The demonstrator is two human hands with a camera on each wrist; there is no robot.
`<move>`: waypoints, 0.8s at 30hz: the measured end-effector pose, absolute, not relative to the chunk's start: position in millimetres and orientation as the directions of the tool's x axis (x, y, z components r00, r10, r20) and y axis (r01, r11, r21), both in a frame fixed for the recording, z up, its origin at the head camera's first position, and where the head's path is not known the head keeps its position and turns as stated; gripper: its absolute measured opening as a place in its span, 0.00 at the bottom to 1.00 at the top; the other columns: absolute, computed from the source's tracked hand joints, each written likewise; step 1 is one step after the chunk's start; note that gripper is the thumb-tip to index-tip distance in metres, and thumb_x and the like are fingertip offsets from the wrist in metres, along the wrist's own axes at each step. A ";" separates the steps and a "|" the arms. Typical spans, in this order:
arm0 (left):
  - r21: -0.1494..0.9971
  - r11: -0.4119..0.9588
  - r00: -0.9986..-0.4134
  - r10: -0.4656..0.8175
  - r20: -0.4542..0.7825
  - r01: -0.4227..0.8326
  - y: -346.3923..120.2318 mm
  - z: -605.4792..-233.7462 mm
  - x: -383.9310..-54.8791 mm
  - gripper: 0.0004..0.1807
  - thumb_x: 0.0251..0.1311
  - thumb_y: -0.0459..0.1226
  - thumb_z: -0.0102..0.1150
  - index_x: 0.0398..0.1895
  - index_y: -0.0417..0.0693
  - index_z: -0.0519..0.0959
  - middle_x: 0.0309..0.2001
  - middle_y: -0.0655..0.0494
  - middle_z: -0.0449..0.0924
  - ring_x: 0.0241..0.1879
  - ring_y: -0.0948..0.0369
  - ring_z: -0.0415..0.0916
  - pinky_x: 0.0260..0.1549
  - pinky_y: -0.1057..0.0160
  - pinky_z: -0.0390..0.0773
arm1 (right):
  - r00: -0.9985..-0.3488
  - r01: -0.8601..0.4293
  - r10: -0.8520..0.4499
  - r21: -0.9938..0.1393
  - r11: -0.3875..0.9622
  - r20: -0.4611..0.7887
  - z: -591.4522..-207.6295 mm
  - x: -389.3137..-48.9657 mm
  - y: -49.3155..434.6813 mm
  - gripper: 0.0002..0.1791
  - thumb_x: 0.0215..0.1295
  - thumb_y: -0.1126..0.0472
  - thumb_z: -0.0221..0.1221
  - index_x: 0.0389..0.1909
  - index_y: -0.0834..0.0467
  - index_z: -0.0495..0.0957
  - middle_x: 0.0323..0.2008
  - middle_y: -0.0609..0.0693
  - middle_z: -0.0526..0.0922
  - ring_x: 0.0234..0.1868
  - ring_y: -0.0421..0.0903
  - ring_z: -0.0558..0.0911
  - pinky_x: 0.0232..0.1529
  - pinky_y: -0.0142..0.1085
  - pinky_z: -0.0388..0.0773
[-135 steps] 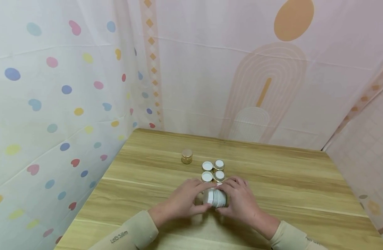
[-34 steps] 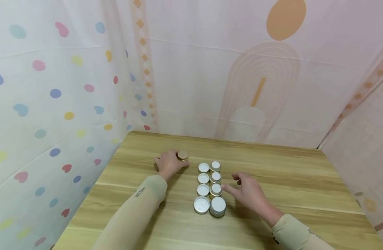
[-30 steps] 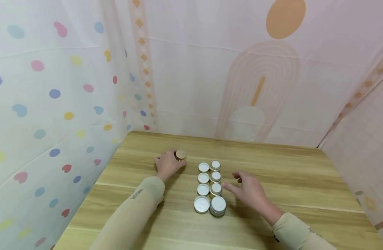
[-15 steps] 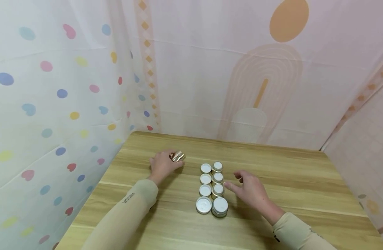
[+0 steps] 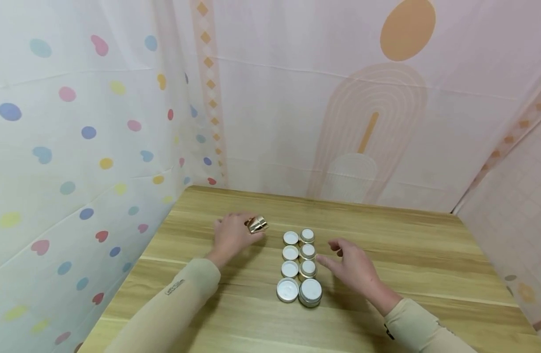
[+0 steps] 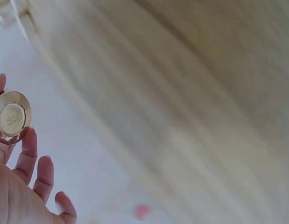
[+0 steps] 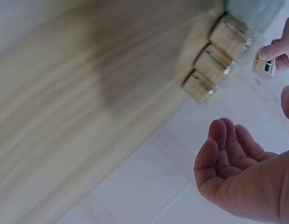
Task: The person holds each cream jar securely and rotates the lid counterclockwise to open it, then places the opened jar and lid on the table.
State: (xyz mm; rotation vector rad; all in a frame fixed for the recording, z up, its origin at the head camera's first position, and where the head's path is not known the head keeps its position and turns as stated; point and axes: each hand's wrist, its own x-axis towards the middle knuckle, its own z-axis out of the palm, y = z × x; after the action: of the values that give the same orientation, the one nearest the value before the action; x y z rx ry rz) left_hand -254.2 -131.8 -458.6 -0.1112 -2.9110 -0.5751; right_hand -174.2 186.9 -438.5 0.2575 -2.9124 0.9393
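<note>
My left hand [image 5: 231,235] grips a small gold cosmetic jar [image 5: 257,224] between thumb and fingers, tipped onto its side above the table's back left part. Its round base with a stamped code faces the camera in the left wrist view. With fingers loosely curled and nothing in them, my right hand [image 5: 352,267] hovers right of two columns of jar parts. The right column has several uncapped jars: small gold jars [image 5: 307,251] with white tops and a larger jar [image 5: 310,292] at the front. White-lined lids [image 5: 290,253] lie upturned beside them, including a larger lid [image 5: 288,290].
The wooden table [image 5: 411,245] extends to both sides of the jars. A dotted curtain [image 5: 98,171] hangs along its left edge, and a pale patterned curtain [image 5: 275,122] runs behind its back edge.
Both hands have left the larger jar, now uncapped with its lid beside it. The left hand has taken the gold jar and tipped it sideways. Lately the right hand has stayed nearly still.
</note>
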 end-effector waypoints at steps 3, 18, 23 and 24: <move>0.272 0.944 -0.966 0.127 0.223 0.187 -118.1 -446.6 -239.0 0.35 0.53 0.63 0.77 0.63 0.63 0.85 0.61 0.53 0.87 0.61 0.47 0.78 0.57 0.39 0.69 | -0.978 -0.210 -0.175 -0.632 0.746 0.118 -432.1 -177.4 179.4 0.31 0.70 0.43 0.70 0.64 0.60 0.81 0.51 0.54 0.90 0.50 0.48 0.87 0.47 0.43 0.85; 0.038 0.884 -0.791 0.398 0.464 0.466 -69.7 -422.0 -186.9 0.28 0.45 0.62 0.82 0.51 0.67 0.89 0.47 0.65 0.89 0.51 0.57 0.79 0.52 0.45 0.71 | -0.927 -0.232 -0.373 -0.822 0.520 0.026 -415.4 -187.7 147.2 0.24 0.77 0.51 0.65 0.63 0.63 0.83 0.46 0.52 0.91 0.43 0.39 0.84 0.42 0.28 0.81; 0.049 0.841 -0.718 0.428 0.549 0.539 -70.2 -424.4 -186.4 0.27 0.42 0.58 0.84 0.47 0.62 0.91 0.44 0.66 0.92 0.47 0.60 0.81 0.49 0.48 0.71 | -0.910 -0.243 -0.414 -0.840 0.486 0.024 -415.1 -189.1 149.0 0.21 0.76 0.51 0.65 0.59 0.63 0.84 0.46 0.52 0.91 0.43 0.40 0.84 0.42 0.28 0.82; 0.054 0.833 -0.707 0.432 0.560 0.551 -70.0 -424.6 -186.7 0.27 0.42 0.58 0.85 0.46 0.62 0.91 0.43 0.66 0.92 0.47 0.60 0.81 0.48 0.48 0.71 | -0.908 -0.242 -0.418 -0.846 0.475 0.025 -415.0 -189.3 149.5 0.21 0.76 0.51 0.65 0.58 0.64 0.84 0.46 0.53 0.91 0.43 0.40 0.84 0.42 0.28 0.82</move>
State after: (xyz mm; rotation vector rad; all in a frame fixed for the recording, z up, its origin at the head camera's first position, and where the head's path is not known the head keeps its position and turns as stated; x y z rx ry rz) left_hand -186.7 -70.0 -424.6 -0.7208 -2.4679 -0.2941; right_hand -189.3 149.5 -415.0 0.6464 -2.8534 1.5858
